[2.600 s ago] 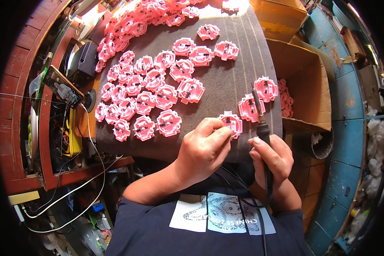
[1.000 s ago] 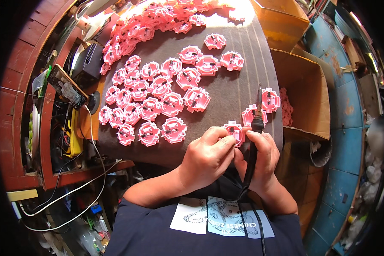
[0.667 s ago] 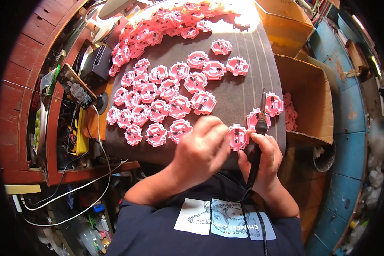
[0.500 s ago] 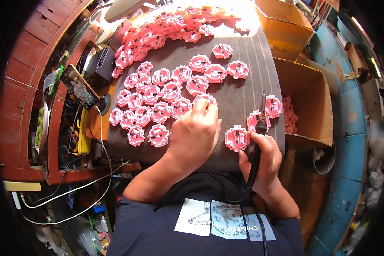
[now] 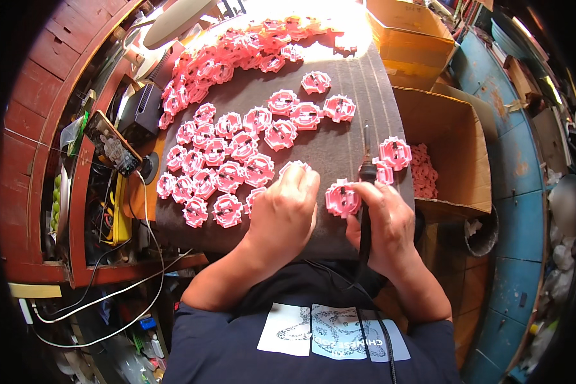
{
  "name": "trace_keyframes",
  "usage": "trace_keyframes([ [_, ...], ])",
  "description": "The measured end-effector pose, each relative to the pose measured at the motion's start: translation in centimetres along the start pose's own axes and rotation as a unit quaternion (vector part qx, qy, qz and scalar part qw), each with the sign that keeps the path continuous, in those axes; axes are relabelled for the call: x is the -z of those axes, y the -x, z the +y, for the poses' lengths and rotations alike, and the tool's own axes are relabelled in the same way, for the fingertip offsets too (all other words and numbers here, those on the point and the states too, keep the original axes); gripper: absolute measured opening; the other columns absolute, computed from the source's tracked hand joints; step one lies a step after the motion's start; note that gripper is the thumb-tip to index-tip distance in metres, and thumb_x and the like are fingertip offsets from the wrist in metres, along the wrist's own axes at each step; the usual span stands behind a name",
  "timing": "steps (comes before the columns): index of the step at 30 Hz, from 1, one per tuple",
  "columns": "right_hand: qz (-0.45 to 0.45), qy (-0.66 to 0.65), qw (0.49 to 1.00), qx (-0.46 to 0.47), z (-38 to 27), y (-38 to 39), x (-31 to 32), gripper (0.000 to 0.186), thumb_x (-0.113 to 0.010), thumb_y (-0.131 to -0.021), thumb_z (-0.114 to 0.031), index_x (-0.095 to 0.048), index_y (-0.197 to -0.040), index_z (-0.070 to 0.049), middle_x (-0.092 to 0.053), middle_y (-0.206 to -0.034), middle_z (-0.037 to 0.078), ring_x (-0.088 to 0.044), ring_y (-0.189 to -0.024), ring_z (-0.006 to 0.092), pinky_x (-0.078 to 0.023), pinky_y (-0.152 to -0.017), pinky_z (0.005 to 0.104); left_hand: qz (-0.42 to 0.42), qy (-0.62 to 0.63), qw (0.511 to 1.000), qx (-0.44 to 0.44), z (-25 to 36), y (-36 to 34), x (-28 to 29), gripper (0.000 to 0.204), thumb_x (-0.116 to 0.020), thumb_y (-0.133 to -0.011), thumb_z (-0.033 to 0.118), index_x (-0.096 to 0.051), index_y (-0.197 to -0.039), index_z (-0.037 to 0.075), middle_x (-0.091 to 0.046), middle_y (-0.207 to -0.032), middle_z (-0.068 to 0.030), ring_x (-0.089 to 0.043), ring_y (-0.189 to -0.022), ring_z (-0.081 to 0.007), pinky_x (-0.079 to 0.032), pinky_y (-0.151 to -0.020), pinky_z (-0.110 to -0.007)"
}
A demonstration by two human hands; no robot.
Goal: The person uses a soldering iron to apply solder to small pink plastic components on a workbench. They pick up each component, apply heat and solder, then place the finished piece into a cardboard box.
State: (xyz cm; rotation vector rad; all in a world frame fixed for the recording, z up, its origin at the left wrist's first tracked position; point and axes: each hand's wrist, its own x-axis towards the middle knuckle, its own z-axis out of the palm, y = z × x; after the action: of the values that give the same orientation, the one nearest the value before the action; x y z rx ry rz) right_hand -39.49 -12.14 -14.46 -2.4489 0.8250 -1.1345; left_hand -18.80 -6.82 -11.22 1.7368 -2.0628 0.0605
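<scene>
Under my left hand (image 5: 283, 206), the pinched pink part (image 5: 297, 165) is mostly hidden — nearer me than before. My right hand (image 5: 389, 221) grips a soldering iron (image 5: 367, 173).

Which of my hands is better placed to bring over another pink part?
Probably your left hand: it is at a pink part and shows no tool, while your right hand holds a pen-shaped tool and touches another pink piece.
</scene>
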Motion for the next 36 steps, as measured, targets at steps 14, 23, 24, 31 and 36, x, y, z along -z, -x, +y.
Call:
trace_keyframes([
  [14, 0.051, -0.064, 0.996, 0.033, 1.2, -0.1, 1.6, 0.045, -0.079, -0.081, -0.001, -0.065, -0.123, -0.002, -0.071, -0.106, 0.02, -0.066, -0.089, 0.0431, -0.055, -0.081, 0.0491, 0.042, 0.192, 0.975, -0.106, 0.8, 2.0, -1.6, 0.031, -0.077, -0.08, -0.006, -0.069, -0.109, 0.002, -0.071, -0.11, -0.0135, -0.071, -0.093, -0.0345, -0.059, -0.076, -0.043],
  [23, 0.028, -0.066, 0.996, 0.055, 0.8, 0.3, -0.1, 0.046, -0.074, -0.08, 0.005, -0.063, -0.124, -0.002, -0.068, -0.103, 0.016, -0.061, -0.079, 0.0386, -0.05, -0.069, 0.0482, 0.076, 0.198, 0.972, -0.099, 0.9, 1.8, -3.0, 0.024, -0.082, -0.082, 0.01, -0.069, -0.101, 0.004, -0.069, -0.104, -0.0105, -0.067, -0.091, -0.0309, -0.054, -0.078, -0.043],
  [24, 0.026, -0.063, 0.996, 0.051, 0.7, 0.4, 0.0, 0.046, -0.074, -0.08, 0.005, -0.063, -0.124, -0.002, -0.068, -0.103, 0.015, -0.061, -0.078, 0.0382, -0.05, -0.069, 0.048, 0.072, 0.199, 0.972, -0.099, 0.8, 1.9, -3.0, 0.024, -0.083, -0.082, 0.01, -0.069, -0.101, 0.004, -0.069, -0.104, -0.0105, -0.067, -0.091, -0.0307, -0.054, -0.078, -0.043],
  [31, 0.025, -0.127, 0.99, 0.059, -0.3, 0.4, 0.1, 0.049, -0.073, -0.08, 0.01, -0.06, -0.126, 0.0, -0.066, -0.098, 0.017, -0.061, -0.074, 0.037, -0.05, -0.067, 0.0467, 0.104, 0.251, 0.96, -0.068, 1.6, 2.1, -2.5, 0.029, -0.082, -0.081, 0.002, -0.072, -0.109, 0.003, -0.068, -0.109, -0.0118, -0.069, -0.093, -0.0316, -0.056, -0.077, -0.042],
  [36, 0.033, -0.135, 0.99, 0.039, -0.2, 0.8, -0.2, 0.049, -0.072, -0.081, 0.012, -0.058, -0.126, 0.0, -0.067, -0.096, 0.017, -0.061, -0.072, 0.0359, -0.05, -0.066, 0.0455, 0.053, 0.307, 0.949, -0.044, 1.9, 2.6, -2.7, 0.037, -0.08, -0.082, -0.007, -0.073, -0.118, 0.001, -0.066, -0.112, -0.016, -0.071, -0.09, -0.0313, -0.059, -0.074, -0.04],
])
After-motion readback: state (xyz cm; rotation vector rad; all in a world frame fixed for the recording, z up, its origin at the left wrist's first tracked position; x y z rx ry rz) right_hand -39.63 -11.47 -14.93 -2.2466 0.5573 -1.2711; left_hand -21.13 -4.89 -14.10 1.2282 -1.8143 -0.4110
